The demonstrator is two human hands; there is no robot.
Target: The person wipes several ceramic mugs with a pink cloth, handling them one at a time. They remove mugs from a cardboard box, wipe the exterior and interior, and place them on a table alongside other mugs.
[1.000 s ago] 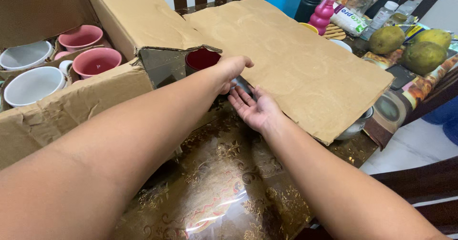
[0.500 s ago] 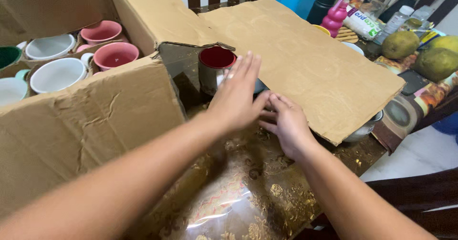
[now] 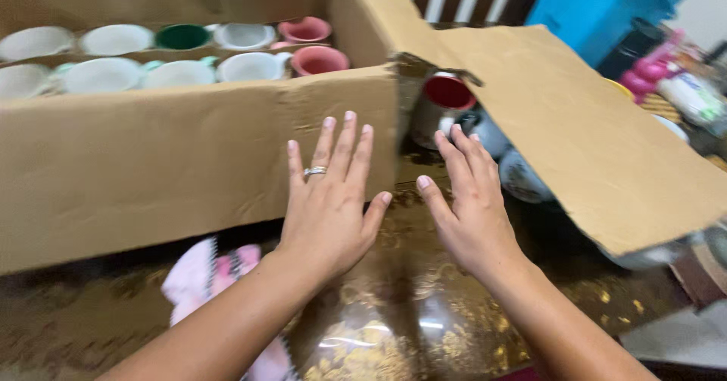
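Since half a second ago, view panned left; both hands pulled back off the red-lined mug (image 3: 447, 97) by the box corner. Left hand (image 3: 327, 199) now flat against the cardboard box (image 3: 151, 161) front wall, right hand (image 3: 471, 199) hovering beside it; both grips released, fingers spread, holding nothing. Looks early: box full of glossy ceramic cups (image 3: 113, 74), mug outside on the table (image 3: 394, 328). Cardboard creased, torn; tabletop glossy, gold-patterned.

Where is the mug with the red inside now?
The mug stands right of centre, under the torn cardboard flap, just beyond the right hand.
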